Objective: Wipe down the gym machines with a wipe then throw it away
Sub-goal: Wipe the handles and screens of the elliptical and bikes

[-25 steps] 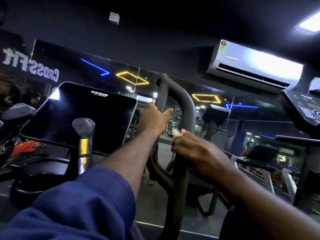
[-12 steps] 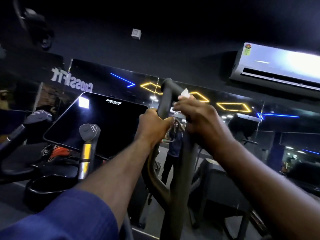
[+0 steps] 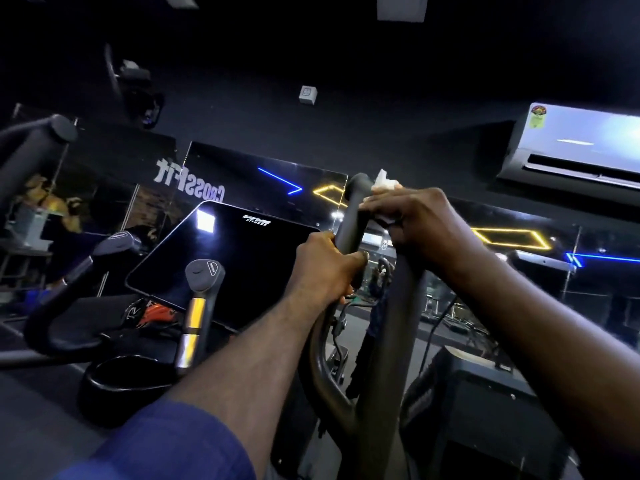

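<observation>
while the right hand (image 3: 419, 220) sits at the top of the loop, the step in hand looks to be wiping the dark grey curved tubular handlebar (image 3: 348, 223) of the gym machine, well short of the throwing-away part.

in the head view, just right of the frame's centre, the right hand's fingers are curled over the crown of the bar and pinch the crumpled white wipe (image 3: 384, 181) against it. a tuft of the wipe sticks up above the fingers, in the upper centre of the frame. below and to the left, the left hand (image 3: 322, 268) grips the bar's left limb, fingers wrapped round the tube and thumb laid across its near face, which likely steadies it.

to do this well, i would judge: hold the left grip firm so the bar cannot swing. spread the wipe wider under the palm so more of it meets the tube. drag it round the full girth, not only the near face. the far side of the bar is hidden, so whether it is clean cannot be told. the bunched tuft touches nothing and is wasted cloth.

the glossy black console screen (image 3: 225, 261) at centre left, the grey grip post with gold bands (image 3: 204, 275) in front of it and the black ring cup holder (image 3: 128, 379) at lower left look like surfaces for later passes.
</observation>
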Tool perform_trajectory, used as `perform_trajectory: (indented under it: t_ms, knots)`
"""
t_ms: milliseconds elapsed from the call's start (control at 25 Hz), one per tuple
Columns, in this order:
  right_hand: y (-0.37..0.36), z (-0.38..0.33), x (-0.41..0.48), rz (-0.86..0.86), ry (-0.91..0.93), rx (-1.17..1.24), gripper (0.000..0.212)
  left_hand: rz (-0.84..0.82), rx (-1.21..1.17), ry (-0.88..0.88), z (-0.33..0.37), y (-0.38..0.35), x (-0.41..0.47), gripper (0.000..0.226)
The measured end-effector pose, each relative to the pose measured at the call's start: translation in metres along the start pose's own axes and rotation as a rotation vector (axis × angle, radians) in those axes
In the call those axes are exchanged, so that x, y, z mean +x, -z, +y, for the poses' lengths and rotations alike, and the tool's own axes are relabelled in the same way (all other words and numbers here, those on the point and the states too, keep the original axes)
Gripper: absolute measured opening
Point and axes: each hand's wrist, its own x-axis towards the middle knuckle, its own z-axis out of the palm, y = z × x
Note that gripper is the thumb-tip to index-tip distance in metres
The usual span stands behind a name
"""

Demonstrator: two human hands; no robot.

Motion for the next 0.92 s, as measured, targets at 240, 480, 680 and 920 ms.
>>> perform_trajectory:
  t_ms: [240,480,680,920]
  knots:
    - [0.006,-0.055,-0.109,0.144,-0.176,0.031,0.03,0.011,0.022,-0.036,0.002,-0.001,-0.002,0.022]
    - [0.002,-0.039,-0.072,0.224,-0.286,-0.017,0.029,-0.012,0.027,-0.02,0.004,0.002,-0.005,0.028]
    - [0.008,-0.09,-0.126,0.174,-0.309,0.006,0.027,-0.001,0.047,-0.059,0.002,0.0,-0.004,0.021]
    - [0.018,-0.041,-0.072,0.175,-0.392,-0.031,0.04,-0.061,0.04,-0.03,0.003,0.007,-0.009,0.026]
